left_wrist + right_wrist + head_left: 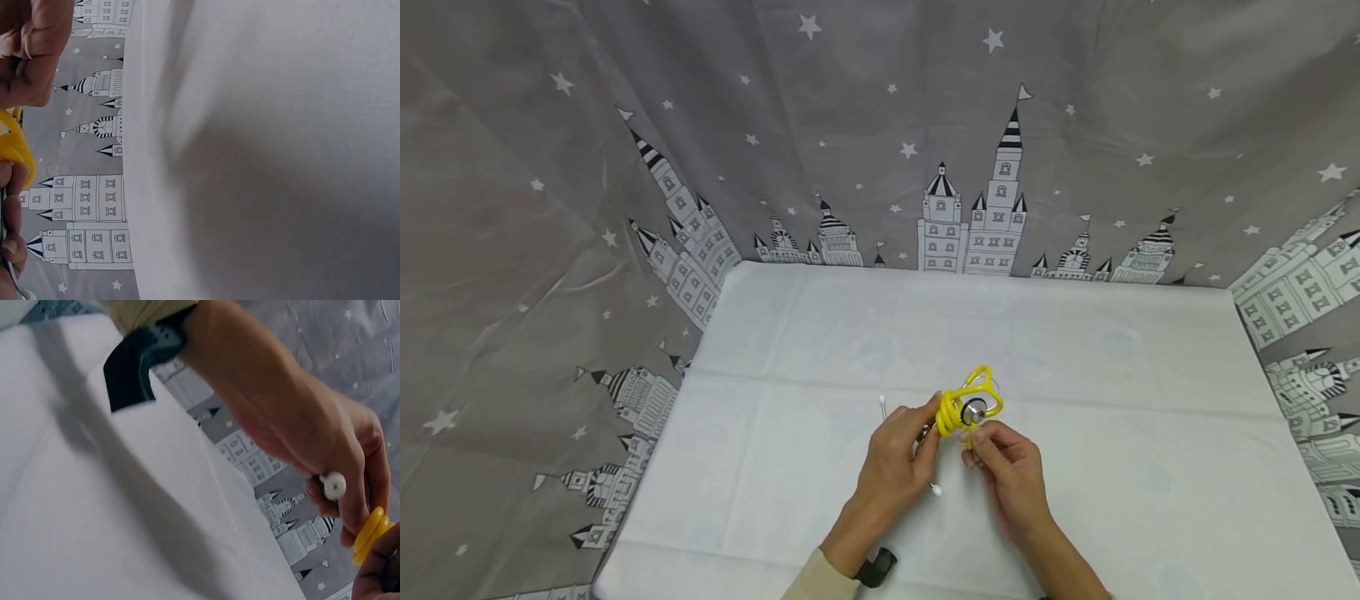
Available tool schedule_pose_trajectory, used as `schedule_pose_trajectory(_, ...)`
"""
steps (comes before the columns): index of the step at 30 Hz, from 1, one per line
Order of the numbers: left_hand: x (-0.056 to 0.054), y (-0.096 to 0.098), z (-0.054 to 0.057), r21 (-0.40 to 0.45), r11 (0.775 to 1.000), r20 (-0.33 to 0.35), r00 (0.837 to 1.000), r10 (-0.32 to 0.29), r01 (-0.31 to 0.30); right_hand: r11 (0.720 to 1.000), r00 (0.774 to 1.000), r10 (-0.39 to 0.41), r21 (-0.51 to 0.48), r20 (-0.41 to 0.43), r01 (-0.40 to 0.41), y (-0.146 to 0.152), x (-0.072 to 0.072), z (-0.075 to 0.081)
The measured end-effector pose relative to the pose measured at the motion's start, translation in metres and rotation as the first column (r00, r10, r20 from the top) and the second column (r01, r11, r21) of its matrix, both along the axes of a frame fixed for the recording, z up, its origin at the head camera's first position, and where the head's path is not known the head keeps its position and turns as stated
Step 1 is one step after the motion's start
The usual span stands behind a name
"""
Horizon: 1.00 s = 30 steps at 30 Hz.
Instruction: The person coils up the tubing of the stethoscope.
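Observation:
A stethoscope (951, 414) with yellow tubing is held above the white table, its tube wound in several coils. My left hand (895, 450) grips the coils and the metal ear tubes between thumb and fingers. White ear tips (937, 490) stick out on either side of that hand; one ear tip (334, 485) shows clearly in the right wrist view. The round silver chest piece (973, 410) with a black rim lies against the coils. Just below it, my right hand (1011, 471) pinches a piece of the yellow tube. In the left wrist view, yellow tubing (15, 150) appears between both hands.
A white cloth covers the table (820, 333). Grey curtains (850, 108) printed with castles and stars hang behind and at both sides. A black strap (877, 568) is around my left wrist, below a beige sleeve (823, 577).

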<state>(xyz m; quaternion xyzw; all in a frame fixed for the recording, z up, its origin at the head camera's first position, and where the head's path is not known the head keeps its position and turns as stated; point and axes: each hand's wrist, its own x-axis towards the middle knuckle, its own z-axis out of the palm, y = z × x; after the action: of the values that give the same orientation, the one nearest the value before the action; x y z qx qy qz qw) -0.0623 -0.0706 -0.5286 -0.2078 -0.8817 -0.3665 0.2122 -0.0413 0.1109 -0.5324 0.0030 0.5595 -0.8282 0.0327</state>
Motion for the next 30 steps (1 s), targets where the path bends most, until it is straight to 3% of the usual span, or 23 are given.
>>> schedule_pose_trajectory(10, 0.0030, 0.0031, 0.0018, 0.014, 1.000, 0.004, 1.000, 0.022, -0.022, 0.996, 0.977, -0.067, -0.043, 0.200, 0.077, -0.0058, -0.0028, 0.0099)
schedule_pose_trajectory(15, 0.0037, 0.0039, 0.0039, 0.030, 0.999, 0.014, 1.000, 0.017, -0.017, 0.992, 0.970, -0.089, -0.064, 0.224, 0.106, -0.0039, -0.0042, 0.0103)
schedule_pose_trajectory(22, 0.0027, 0.0047, 0.0006, 0.037, 0.998, -0.105, 0.994, -0.040, 0.045, 0.982, 0.953, -0.155, -0.063, 0.261, 0.177, -0.0045, -0.0055, 0.0097)
schedule_pose_trajectory(30, 0.0038, 0.0046, 0.0014, 0.017, 0.998, -0.126, 0.990, -0.059, 0.061, 0.957, 0.927, -0.248, -0.079, 0.282, 0.280, -0.0071, -0.0032, 0.0063)
